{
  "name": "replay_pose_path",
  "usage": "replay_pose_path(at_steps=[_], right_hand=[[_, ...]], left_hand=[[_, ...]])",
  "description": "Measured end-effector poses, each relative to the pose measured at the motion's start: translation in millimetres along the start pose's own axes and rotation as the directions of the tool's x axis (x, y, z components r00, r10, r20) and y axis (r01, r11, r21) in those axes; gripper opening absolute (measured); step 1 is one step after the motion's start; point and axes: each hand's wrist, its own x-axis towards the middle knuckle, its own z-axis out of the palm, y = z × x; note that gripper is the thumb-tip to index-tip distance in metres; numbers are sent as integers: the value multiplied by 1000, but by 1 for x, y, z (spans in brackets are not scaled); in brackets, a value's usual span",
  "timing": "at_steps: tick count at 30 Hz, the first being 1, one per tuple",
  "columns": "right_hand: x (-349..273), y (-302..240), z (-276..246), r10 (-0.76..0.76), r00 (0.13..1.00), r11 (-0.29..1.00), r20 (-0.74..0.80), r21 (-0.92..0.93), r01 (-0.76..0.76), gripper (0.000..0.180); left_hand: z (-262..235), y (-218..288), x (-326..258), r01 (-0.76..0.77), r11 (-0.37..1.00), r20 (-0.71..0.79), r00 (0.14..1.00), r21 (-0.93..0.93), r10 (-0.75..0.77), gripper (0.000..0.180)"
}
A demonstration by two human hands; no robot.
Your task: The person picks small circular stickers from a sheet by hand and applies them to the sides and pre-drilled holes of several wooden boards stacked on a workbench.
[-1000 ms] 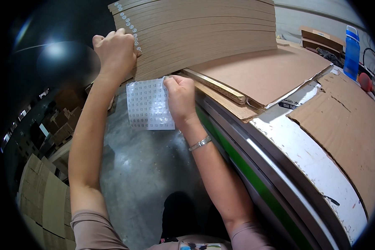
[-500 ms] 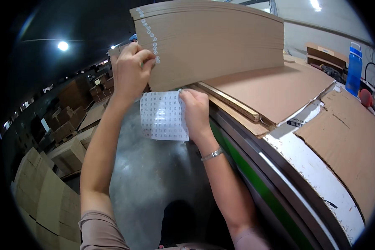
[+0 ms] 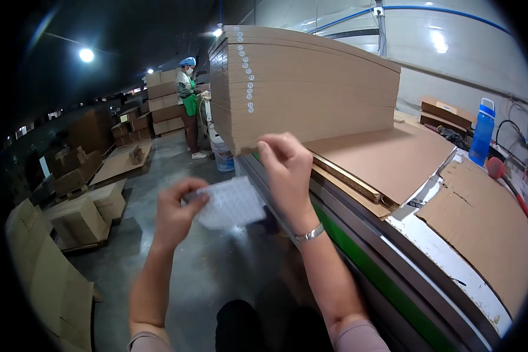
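My left hand (image 3: 176, 216) pinches the left edge of a white sheet of small stickers (image 3: 232, 204), blurred by motion and held over the floor. To its right, my right hand (image 3: 288, 173) is closed, thumb and fingertips together, near the lower front of a tall stack of brown cardboard sheets (image 3: 320, 88). Whatever its fingertips may hold is too small to make out. Down the stack's near left edge runs an uneven line of small round white stickers (image 3: 244, 57).
Under the stack is a workbench with a cardboard sheet (image 3: 375, 152) and wooden strips (image 3: 349, 179). A blue bottle (image 3: 482, 132) and a red-headed tool (image 3: 496, 168) lie at right. Boxes (image 3: 79, 220) stand on the left floor. Beyond the stack, a person (image 3: 189, 105) stands near a bucket (image 3: 223, 155).
The sticker sheet has passed from my right hand to my left. My left hand has come down from the stack's edge, and the view has shifted, showing a person behind the stack.
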Motion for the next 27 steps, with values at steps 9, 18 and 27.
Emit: replay_pose_path(at_steps=[9, 18, 27], right_hand=[[66, 20, 24, -224, 975, 927, -2, -310, 212, 10], [72, 25, 24, -162, 987, 951, 15, -264, 160, 12], [87, 21, 35, -235, 961, 837, 148, -471, 278, 4]], left_hand=[[19, -107, -124, 412, 866, 123, 911, -284, -393, 9], [22, -166, -193, 581, 791, 238, 809, -192, -537, 11], [40, -174, -213, 712, 584, 312, 698, -388, -644, 10]])
